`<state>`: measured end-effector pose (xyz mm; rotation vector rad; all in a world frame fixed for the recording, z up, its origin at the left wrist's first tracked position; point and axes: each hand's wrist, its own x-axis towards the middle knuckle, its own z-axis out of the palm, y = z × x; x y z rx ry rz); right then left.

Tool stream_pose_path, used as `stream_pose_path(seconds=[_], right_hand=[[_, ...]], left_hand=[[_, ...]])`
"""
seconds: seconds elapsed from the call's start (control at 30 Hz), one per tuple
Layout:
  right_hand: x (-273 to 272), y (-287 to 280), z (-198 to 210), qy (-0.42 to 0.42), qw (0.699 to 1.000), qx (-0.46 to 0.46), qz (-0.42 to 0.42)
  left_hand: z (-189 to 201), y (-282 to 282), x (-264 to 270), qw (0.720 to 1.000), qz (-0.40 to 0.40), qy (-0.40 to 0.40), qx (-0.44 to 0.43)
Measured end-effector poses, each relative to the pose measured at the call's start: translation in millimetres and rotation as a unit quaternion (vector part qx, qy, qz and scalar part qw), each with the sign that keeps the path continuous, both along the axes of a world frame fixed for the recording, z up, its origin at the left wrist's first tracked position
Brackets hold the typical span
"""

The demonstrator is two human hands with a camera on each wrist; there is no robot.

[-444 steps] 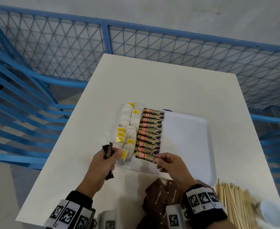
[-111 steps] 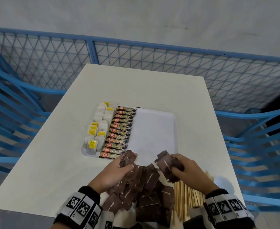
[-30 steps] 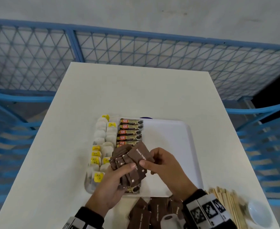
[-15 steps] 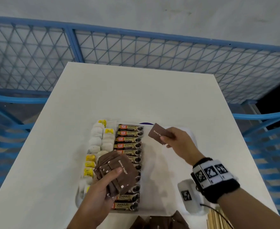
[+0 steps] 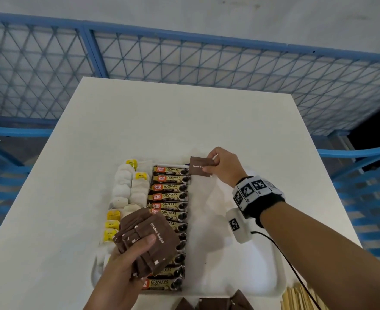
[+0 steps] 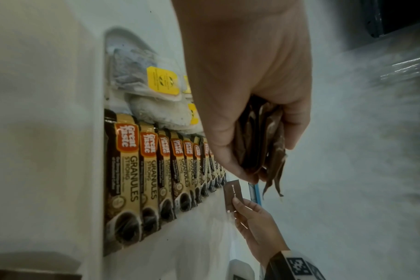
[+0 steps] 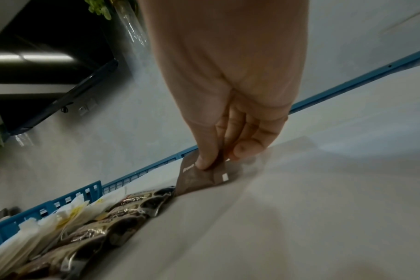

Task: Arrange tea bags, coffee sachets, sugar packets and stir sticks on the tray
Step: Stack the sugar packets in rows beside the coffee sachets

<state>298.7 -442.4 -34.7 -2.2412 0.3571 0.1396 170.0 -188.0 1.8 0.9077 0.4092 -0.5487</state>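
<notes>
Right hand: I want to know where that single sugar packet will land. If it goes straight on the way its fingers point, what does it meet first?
Probably the top coffee sachet: the right hand points its brown sugar packet leftward there; height unclear.

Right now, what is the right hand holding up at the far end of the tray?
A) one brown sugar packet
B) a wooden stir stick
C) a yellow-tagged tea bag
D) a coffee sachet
A: the right hand pinches a single brown sugar packet marked "Brown Sugar" by the top of the coffee sachet row on the white tray, while the left hand grips a stack of sugar packets.
</notes>
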Motion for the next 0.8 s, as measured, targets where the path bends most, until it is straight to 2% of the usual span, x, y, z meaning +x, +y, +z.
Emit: stream_pose_path(seconds=[0.13,0.33,0.57,0.67,0.8], right_hand=[[2.7,2.2,-3.9,-0.011,1.0,-0.025,-0.004],[3.7,4.0,-5.2,-0.005,0.998,-0.057,-0.007],[-22.0,22.7,30.3,-0.065,0.996,-0.053,0.021],[-53.0,42.2,53.9,-0.002,0.994,0.01,0.105],[-86.6,58.7,66.5,0.111,0.964,0.137,0.2]], left_hand=[[1.0,-1.5,-0.7,0.999,0.026,0.007,-0.017],[-1.0,-3.3,-1.6,0.999,0.019,-0.004,-0.027],[0.4,-10.1,1.8,1.0,0.015,0.002,-0.018],[-0.8,-14.6,3.5,1.0,0.02,-0.003,-0.016],[4.6,-21.6,8.0,0.999,0.022,-0.012,-0.025]])
